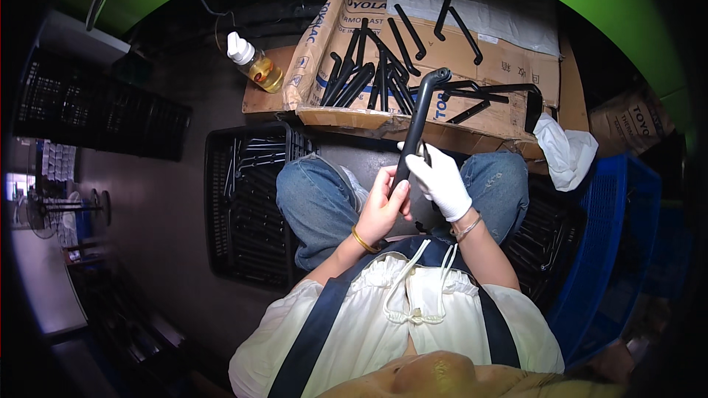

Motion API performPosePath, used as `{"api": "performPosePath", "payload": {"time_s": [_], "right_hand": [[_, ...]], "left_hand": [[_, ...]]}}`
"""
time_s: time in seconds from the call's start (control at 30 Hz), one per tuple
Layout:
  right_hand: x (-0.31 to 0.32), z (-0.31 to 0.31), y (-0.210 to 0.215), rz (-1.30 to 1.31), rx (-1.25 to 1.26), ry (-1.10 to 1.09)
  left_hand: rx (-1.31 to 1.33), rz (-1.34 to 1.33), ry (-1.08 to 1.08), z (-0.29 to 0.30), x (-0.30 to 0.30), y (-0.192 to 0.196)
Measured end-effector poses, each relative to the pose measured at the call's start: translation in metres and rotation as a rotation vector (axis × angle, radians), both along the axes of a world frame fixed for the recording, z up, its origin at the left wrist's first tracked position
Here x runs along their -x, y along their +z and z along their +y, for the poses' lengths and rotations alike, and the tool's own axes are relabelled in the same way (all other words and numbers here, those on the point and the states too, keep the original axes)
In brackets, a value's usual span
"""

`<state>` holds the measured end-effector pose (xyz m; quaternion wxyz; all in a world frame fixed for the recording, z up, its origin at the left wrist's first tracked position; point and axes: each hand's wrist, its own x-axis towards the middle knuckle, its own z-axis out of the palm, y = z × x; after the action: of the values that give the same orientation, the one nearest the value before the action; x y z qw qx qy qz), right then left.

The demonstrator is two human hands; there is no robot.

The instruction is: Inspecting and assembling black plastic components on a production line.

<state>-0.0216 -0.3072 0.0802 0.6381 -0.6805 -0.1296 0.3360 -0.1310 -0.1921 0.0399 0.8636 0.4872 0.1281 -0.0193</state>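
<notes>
Both hands grip one long black bent plastic handle [417, 127]: bare left hand [383, 203] low, white-gloved right hand [442, 180] fingers closed higher. Many like black pieces [369, 77] lie on the far cardboard sheet [509, 59], seemingly waiting.

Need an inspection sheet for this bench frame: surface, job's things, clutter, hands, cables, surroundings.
Surface: flattened cardboard serves as the work top, in front of the knees.
Job's things: long black bent part held upright over the lap; more black parts lie loose on the cardboard.
Clutter: bottle of yellow liquid at the cardboard's left corner; white cloth at its right.
Hands: left hand bare, gripping the part's lower end; right hand in a white glove, on the shaft.
Cables: dark cable running behind the bottle.
Surroundings: black crate on the left, blue crate on the right, green curved panel behind.
</notes>
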Motion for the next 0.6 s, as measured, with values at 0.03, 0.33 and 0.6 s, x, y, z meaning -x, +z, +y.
{"api": "performPosePath", "payload": {"time_s": [0.03, 0.33, 0.6], "right_hand": [[0.001, 0.000, 0.005, -0.011, 0.031, 0.038], [0.019, -0.013, -0.007, -0.820, 0.126, -0.025], [0.034, -0.010, 0.006, -0.694, 0.382, 0.167]], "left_hand": [[-0.034, 0.004, 0.065, -0.002, 0.000, 0.004], [-0.074, 0.067, 0.200, 0.011, -0.001, 0.005], [0.029, -0.008, 0.150, 0.013, 0.002, 0.007]]}}
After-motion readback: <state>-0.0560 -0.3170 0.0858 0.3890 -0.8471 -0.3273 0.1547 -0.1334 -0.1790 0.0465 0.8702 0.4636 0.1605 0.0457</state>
